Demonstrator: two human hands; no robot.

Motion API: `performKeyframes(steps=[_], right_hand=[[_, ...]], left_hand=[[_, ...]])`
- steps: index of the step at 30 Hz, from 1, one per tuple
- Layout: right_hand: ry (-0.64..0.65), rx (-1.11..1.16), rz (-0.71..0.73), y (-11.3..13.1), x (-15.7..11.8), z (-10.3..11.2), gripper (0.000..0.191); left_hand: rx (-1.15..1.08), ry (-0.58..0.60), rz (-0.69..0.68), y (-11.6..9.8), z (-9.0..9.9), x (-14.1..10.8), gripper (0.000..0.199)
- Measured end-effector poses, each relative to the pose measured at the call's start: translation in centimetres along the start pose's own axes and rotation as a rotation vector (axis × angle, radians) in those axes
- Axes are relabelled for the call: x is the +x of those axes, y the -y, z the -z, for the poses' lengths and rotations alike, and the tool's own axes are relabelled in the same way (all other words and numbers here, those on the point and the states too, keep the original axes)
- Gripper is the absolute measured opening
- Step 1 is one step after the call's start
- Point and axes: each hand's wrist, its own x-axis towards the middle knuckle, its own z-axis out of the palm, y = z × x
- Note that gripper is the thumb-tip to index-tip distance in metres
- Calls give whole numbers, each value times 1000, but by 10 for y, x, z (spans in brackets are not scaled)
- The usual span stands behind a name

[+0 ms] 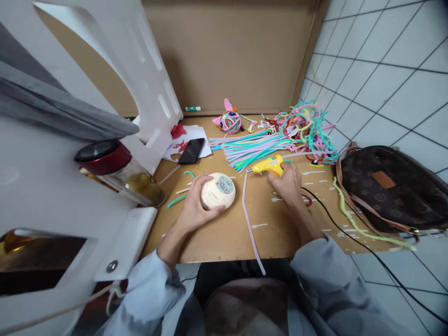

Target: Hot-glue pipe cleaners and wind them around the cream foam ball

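Observation:
My left hand (196, 205) is wrapped around a cream-coloured ball (213, 198) with a grey-green patch on its upper side. In my right hand (289, 182) is a yellow glue gun (268, 165), its nozzle pointing left. Just below the nozzle tip is the upper end of a lilac pipe cleaner (248, 210); I cannot tell whether they touch. That pipe cleaner runs down the table and hangs over the front edge. Behind the glue gun lies a bundle of lilac and turquoise pipe cleaners (245, 151).
A tangle of coloured pipe cleaners (308, 126) and a pink-eared decorated ball (231, 122) lie at the back. A black phone (192, 151) rests on paper. Left stands a glass bottle (136, 184); right, a brown bag (392, 186). The black cord (345, 228) trails right.

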Motion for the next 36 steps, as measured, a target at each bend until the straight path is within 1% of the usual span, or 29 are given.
performKeyframes(steps=[3, 6, 9, 11, 13, 14, 15, 16, 17, 19, 21, 23, 25, 27, 29, 30, 34, 35, 36], right_hand=[[54, -150, -66, -7, 3, -2, 42], [49, -223, -96, -14, 5, -8, 40], [3, -262, -78, -23, 5, -11, 38], [-82, -304, -31, -26, 3, -10, 41], [-186, -334, 100, -26, -2, -5, 44], [-217, -339, 204, -23, -5, -3, 42], [-211, -343, 331, -18, -10, -1, 39], [-165, -351, 473, -12, -15, 0, 36], [-86, -367, 612, -5, -20, 1, 34], [129, -432, 853, 12, -30, -2, 35], [273, -512, 977, 29, -38, -7, 34], [344, -570, 1038, 41, -40, -12, 32], [383, -595, 1079, 46, -38, -17, 29], [395, -570, 1102, 45, -33, -20, 26], [359, -472, 1090, 39, -27, -24, 25], [312, -393, 1073, 35, -24, -25, 27], [45, 19, 1004, 20, -17, -30, 36], [17, 100, 1011, 17, -17, -30, 38], [27, 151, 1036, 16, -18, -31, 38]], left_hand=[[-24, -21, 38, -2, 0, 0, 72], [-49, -56, 60, -1, -1, 0, 74], [-80, -121, 35, 2, -1, 0, 73], [-90, -156, 20, 4, -1, 1, 72], [-89, -171, 19, 4, -1, 2, 71], [-87, -176, 19, 4, -1, 2, 71], [-86, -181, 20, 3, -1, 3, 70], [-87, -187, 23, 3, 0, 3, 70], [-89, -194, 30, 3, 0, 3, 70], [-100, -214, 60, 3, 1, 4, 69], [-122, -265, 98, 6, 3, 4, 70], [-148, -359, 120, 11, 6, 6, 70], [-169, -470, 122, 18, 9, 7, 70], [-173, -565, 113, 25, 12, 9, 70], [-148, -644, 90, 30, 14, 9, 70], [-127, -672, 78, 32, 14, 9, 70], [-53, -750, 46, 36, 15, 8, 69], [-49, -768, 40, 37, 15, 8, 69], [-53, -787, 32, 38, 16, 8, 70]])
